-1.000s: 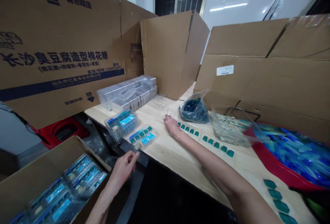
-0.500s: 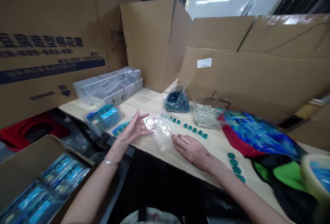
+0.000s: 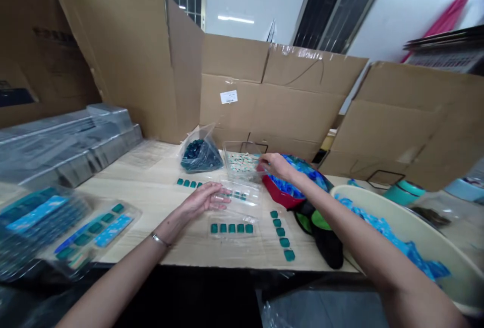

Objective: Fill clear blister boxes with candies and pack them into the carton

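My left hand [image 3: 204, 199] is open, fingers apart and pointing right, beside a clear plastic tray [image 3: 251, 201] near the middle of the table. A short row of teal pieces [image 3: 238, 195] shows at that tray. My right hand [image 3: 279, 165] reaches to the left rim of a red basin [image 3: 278, 193] filled with blue wrapped pieces [image 3: 302, 167]. Its fingers point down next to a clear box [image 3: 242, 165] of small pale pieces; the fingertips are blurred, so any grip is unclear. Nearer me, teal squares [image 3: 232, 228] lie in a row on clear plastic.
A clear bag [image 3: 202, 152] of dark teal pieces stands at the back. Teal squares [image 3: 282, 235] form a column on the right. Packed trays [image 3: 41, 227] and stacked clear plastic [image 3: 71, 139] are left. A cream tub [image 3: 416, 237] stands right; cardboard [image 3: 283, 106] walls the back.
The view has turned right. My right hand has left the clear plastic between my hands and moved forward and right to the red basin. My left hand remains near clear plastic.
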Demonstrator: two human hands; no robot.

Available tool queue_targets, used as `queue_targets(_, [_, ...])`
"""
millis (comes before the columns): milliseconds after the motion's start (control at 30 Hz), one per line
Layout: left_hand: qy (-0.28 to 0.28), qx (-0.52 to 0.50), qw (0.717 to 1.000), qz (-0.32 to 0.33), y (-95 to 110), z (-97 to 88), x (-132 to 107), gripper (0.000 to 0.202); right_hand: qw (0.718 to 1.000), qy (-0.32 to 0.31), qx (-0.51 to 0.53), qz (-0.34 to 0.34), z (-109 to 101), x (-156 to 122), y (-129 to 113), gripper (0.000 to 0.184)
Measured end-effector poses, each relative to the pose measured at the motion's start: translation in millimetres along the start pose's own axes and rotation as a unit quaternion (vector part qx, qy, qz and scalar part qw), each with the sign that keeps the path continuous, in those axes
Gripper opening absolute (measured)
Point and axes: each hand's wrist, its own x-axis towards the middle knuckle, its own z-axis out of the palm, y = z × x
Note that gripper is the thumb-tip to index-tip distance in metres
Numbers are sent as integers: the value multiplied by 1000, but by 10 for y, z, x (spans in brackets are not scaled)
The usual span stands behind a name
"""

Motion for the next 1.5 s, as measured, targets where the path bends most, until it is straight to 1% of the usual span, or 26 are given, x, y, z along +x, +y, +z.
queue_targets(67, [-30,-5,1000,-4,-15,13,168,22,998,-43,-50,-3,120,296,138,17])
queue_targets(100, [-36,-5,999,-9,-25,6,230,22,995,-69,-71,-14,202,427,189,17])
queue_targets(167, [-36,-8,999,-19,-55,-30,309,23,993,-85,-76,-16,393,655,260,17])
queue_targets(233, [-31,-22,999,-22,-90,-82,334,24,990,-111,-82,-25,601,852,299,19])
queue_targets(367, [-29,-41,998,-46,-144,-181,326,21,984,-149,-96,-35,989,1212,359,15])
queue_targets(433, [-20,-44,997,-54,-157,-209,332,19,980,-162,-108,-38,1137,1371,412,19])
queue_targets(533, [4,-50,997,-56,-169,-221,357,18,974,-184,-124,-51,1277,1544,510,26])
queue_targets(700, [31,-41,995,-80,-185,-208,381,22,961,-217,-141,-100,1360,1639,631,33])
queue_targets(867, [42,-28,994,-96,-197,-195,399,19,953,-231,-149,-128,1415,1676,709,31])
queue_targets(1033, [37,-11,993,-110,-217,-190,424,18,951,-235,-141,-141,1469,1720,791,29])
queue_targets(1267, [40,-4,992,-117,-226,-207,429,20,948,-249,-113,-162,1462,1673,868,27])
queue_targets(1400, [43,-8,992,-120,-225,-202,423,20,944,-242,-131,-181,1487,1703,896,26])
queue_targets(1500, [45,-12,992,-119,-217,-194,429,18,940,-235,-145,-200,1519,1733,906,21])
